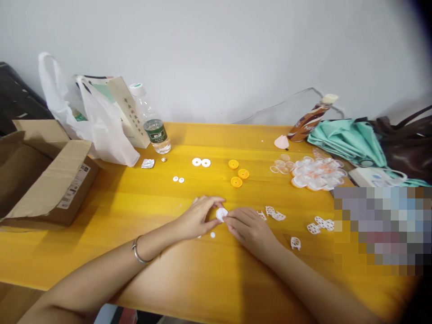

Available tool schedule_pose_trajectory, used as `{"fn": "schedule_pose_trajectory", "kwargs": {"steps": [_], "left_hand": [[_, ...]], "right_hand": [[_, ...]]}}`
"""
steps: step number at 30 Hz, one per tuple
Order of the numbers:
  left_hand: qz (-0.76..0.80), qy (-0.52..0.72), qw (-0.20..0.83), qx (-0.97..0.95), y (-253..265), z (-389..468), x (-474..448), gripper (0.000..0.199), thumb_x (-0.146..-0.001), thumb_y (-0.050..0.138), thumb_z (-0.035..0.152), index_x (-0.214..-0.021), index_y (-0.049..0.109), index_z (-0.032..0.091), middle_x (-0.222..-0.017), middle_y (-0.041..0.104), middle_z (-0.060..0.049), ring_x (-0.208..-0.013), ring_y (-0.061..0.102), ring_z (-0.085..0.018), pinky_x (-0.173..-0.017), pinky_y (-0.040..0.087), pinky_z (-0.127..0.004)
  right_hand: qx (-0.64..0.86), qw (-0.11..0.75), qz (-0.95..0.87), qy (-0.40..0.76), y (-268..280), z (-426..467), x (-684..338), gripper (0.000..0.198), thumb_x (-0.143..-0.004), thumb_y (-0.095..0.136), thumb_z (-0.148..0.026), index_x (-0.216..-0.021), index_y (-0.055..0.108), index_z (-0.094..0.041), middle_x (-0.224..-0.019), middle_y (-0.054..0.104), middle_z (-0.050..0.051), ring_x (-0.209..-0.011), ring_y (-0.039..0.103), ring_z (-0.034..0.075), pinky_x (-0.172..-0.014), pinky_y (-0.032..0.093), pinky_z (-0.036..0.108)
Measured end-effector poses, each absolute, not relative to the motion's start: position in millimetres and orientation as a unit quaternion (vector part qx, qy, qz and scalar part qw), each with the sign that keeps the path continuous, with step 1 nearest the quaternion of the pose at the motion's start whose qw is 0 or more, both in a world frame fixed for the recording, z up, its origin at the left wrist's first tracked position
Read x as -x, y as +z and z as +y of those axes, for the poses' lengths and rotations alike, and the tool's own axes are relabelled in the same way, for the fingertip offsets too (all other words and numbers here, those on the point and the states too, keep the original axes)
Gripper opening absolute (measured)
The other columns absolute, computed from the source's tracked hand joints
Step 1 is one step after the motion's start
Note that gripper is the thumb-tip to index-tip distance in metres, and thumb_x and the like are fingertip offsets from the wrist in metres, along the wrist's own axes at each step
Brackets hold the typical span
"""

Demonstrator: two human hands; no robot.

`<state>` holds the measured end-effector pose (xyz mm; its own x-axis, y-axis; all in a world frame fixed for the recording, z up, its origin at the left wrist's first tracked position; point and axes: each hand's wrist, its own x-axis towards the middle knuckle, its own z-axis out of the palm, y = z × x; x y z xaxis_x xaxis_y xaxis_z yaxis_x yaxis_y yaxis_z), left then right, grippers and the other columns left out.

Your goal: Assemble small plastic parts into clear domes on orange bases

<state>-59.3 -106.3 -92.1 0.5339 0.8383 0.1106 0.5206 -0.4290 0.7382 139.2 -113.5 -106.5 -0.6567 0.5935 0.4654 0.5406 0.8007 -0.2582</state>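
A small round white plastic disc (221, 213) is between my two hands, just above the table. My left hand (200, 218), with a silver bangle at the wrist, curves its thumb and fingers around the disc's left side. The bent fingers of my right hand (249, 228) pinch its right edge. Just below my hands lies a tiny white disc (213, 235). Beyond them are three yellow round pieces (236, 182), two white rings (205, 163) and two smaller white discs (181, 180). White openwork plastic pieces (276, 213) lie beside my right hand.
On the left stand an open cardboard box (76, 193), a white plastic bag (104, 128) and a water bottle (155, 130). To the right are stacked clear round pieces (317, 173), a brown drink bottle (308, 120) and a folded teal umbrella (349, 139). A blurred patch covers the right edge.
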Motion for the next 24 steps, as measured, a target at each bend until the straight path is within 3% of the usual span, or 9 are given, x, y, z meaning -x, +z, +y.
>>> {"fn": "schedule_pose_trajectory", "kwargs": {"steps": [13,20,24], "left_hand": [[0.408,0.235,0.330,-0.818,-92,-106,60,0.048,-0.079,0.056,0.021,-0.123,0.039,0.023,-0.110,0.057,-0.006,-0.098,0.051,-0.019,-0.086,0.037,-0.034],[0.364,0.241,0.302,-0.847,-83,-108,62,0.042,-0.083,0.051,0.023,-0.123,0.038,0.024,-0.115,0.056,-0.007,-0.101,0.051,-0.020,-0.089,0.034,-0.034],[0.345,0.264,0.268,-0.860,-77,-108,63,0.039,-0.085,0.048,0.023,-0.123,0.036,0.024,-0.116,0.056,-0.007,-0.103,0.051,-0.019,-0.091,0.033,-0.034]], "right_hand": [[0.322,0.294,-0.896,0.086,-108,-114,-138,0.014,-0.080,0.051,-0.011,-0.087,0.059,-0.021,-0.082,0.064,0.004,-0.076,0.058,0.017,-0.069,0.046,0.032],[0.410,0.390,-0.762,0.315,-101,-112,-138,0.025,-0.081,0.054,-0.021,-0.105,0.048,-0.023,-0.093,0.060,0.007,-0.082,0.058,0.017,-0.074,0.051,0.034],[0.362,0.409,-0.666,0.508,-102,-113,-137,0.030,-0.080,0.055,-0.025,-0.104,0.038,-0.025,-0.092,0.061,0.004,-0.084,0.061,0.016,-0.075,0.052,0.033]]}}
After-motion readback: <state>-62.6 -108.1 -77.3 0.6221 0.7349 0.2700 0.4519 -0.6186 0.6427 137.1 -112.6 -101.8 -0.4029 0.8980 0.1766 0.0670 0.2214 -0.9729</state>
